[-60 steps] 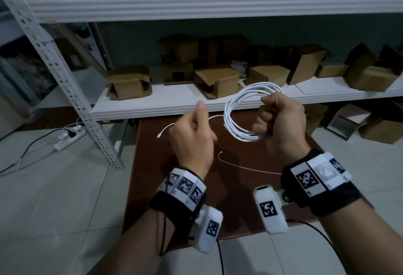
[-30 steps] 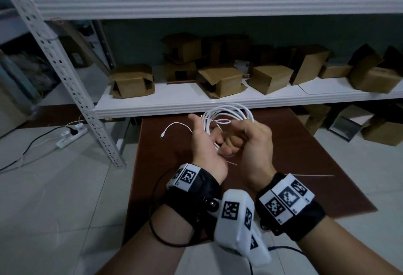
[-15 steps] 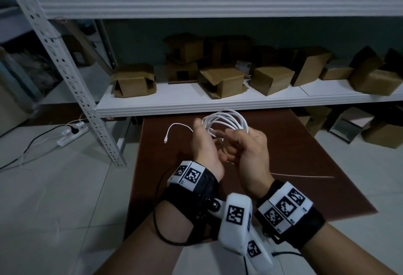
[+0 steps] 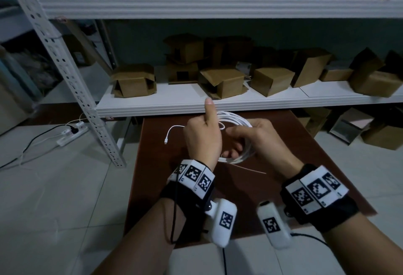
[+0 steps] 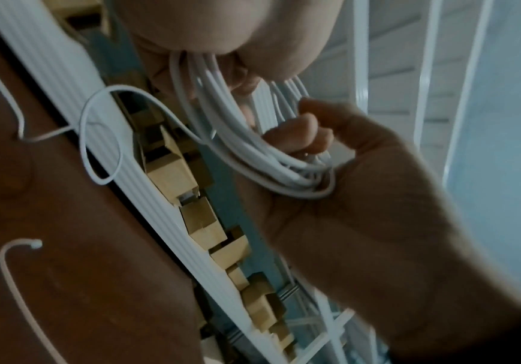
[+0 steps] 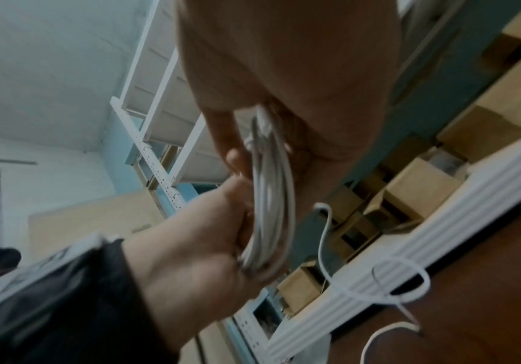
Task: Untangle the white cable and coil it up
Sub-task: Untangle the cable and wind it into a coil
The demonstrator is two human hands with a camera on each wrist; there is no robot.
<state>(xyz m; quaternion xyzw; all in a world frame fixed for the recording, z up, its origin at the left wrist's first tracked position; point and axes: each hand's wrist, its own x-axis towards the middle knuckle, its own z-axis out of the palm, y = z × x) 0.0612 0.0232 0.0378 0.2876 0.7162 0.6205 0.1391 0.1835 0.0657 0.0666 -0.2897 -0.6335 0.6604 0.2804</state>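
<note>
The white cable (image 4: pixel 236 119) is wound into a coil that both hands hold above the brown table (image 4: pixel 305 165). My left hand (image 4: pixel 202 137) grips the coil's left side with its thumb pointing up. My right hand (image 4: pixel 257 137) grips the right side, fingers curled through the loops. The left wrist view shows the coil (image 5: pixel 252 152) running from my left fingers into the right hand's (image 5: pixel 361 197) curled fingers. The right wrist view shows the left hand (image 6: pixel 196 246) clutching the bundle (image 6: pixel 268 197). A loose tail (image 4: pixel 173 128) arcs left and ends in a connector (image 4: pixel 165 143).
A thin white tie (image 4: pixel 250 169) lies on the table under the hands. A white shelf (image 4: pixel 272 100) with several cardboard boxes (image 4: pixel 222 80) stands right behind the table. A perforated upright (image 4: pixel 72 83) and a power strip (image 4: pixel 72 133) are at the left on the tiled floor.
The hands came together from apart and sank toward the table with the coil. Since half a second ago the right hand has shifted right and the left thumb has lifted.
</note>
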